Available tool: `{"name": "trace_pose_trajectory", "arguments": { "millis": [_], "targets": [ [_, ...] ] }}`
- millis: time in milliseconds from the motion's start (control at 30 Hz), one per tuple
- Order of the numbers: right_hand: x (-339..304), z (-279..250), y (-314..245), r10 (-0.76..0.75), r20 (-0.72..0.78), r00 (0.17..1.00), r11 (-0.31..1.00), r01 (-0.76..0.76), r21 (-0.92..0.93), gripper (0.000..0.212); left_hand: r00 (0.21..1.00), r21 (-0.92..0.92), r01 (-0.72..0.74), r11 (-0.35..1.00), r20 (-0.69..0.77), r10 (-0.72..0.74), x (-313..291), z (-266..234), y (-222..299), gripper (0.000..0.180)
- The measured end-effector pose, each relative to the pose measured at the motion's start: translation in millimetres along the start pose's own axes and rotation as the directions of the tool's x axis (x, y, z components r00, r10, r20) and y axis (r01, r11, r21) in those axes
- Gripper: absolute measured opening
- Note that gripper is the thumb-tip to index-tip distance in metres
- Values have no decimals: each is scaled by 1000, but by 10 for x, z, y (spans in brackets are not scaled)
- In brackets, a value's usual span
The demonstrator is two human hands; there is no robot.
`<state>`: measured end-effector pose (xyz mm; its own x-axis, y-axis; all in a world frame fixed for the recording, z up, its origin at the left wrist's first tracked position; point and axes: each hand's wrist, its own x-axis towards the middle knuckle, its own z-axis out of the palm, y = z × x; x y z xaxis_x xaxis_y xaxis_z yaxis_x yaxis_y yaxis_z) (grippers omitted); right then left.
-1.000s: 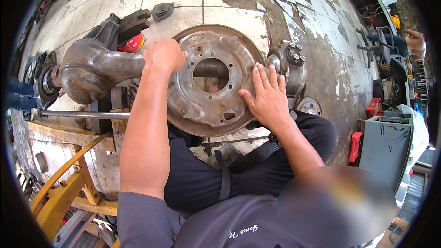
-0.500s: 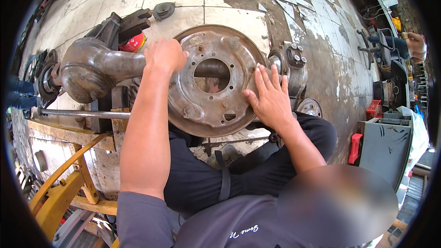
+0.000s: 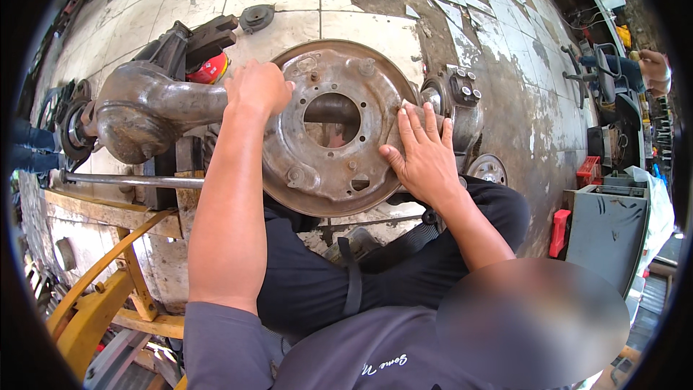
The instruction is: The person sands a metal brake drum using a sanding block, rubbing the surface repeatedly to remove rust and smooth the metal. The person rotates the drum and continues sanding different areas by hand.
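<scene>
A large round metal brake backing plate (image 3: 303, 141) stands in front of me, its rusty face toward me. The axle tube shows behind its centre hole. My left hand (image 3: 258, 88) is closed over the plate's upper left rim, its fingertips hidden behind the edge. On the right side of the plate, my right hand (image 3: 424, 148) lies flat with fingers stretched and a little apart. Under its fingers shows the edge of a thin brownish piece (image 3: 395, 137); I cannot tell its kind. The axle housing (image 3: 137, 112) bulges out to the left.
A hub with bolts (image 3: 465, 87) sits right of the plate. A steel bar (image 3: 137, 180) and a yellow metal frame (image 3: 101, 310) are at the left. A grey cabinet (image 3: 605, 235) stands at the right, with a red case (image 3: 558, 232) beside it. Another person's hand (image 3: 655, 72) shows far right.
My right hand has shifted very slightly left and down on the plate. My left hand keeps its hold on the rim.
</scene>
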<state>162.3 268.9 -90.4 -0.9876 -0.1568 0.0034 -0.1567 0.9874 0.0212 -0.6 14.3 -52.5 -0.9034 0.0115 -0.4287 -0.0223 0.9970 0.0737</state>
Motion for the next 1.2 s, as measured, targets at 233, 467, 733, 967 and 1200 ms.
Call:
{"name": "trace_pose_trajectory", "arguments": {
  "millis": [233, 467, 733, 967, 1200],
  "targets": [
    [8, 46, 11, 22, 6, 1000, 1000, -22, -7, 82, 1000, -5, -25, 1000, -13, 25, 9, 6, -16, 47],
    [45, 39, -15, 42, 13, 999, 999, -42, 22, 83, 998, -1, -54, 999, -37, 54, 11, 28, -46, 51],
    [40, 21, 2, 36, 16, 999, 999, -37, 22, 82, 1000, 8, -25, 1000, -12, 25, 12, 13, -17, 48],
    [71, -49, -13, 47, 42, 998, 999, -48, 19, 82, 1000, 9, 1, 1000, 5, -1, 2, 8, 4, 46],
    [-193, -152, -65, -50, 72, 996, 999, 49, 12, 81, 1000, 6, -3, 1000, 11, 3, 21, 12, -20, 46]
  ]
}}
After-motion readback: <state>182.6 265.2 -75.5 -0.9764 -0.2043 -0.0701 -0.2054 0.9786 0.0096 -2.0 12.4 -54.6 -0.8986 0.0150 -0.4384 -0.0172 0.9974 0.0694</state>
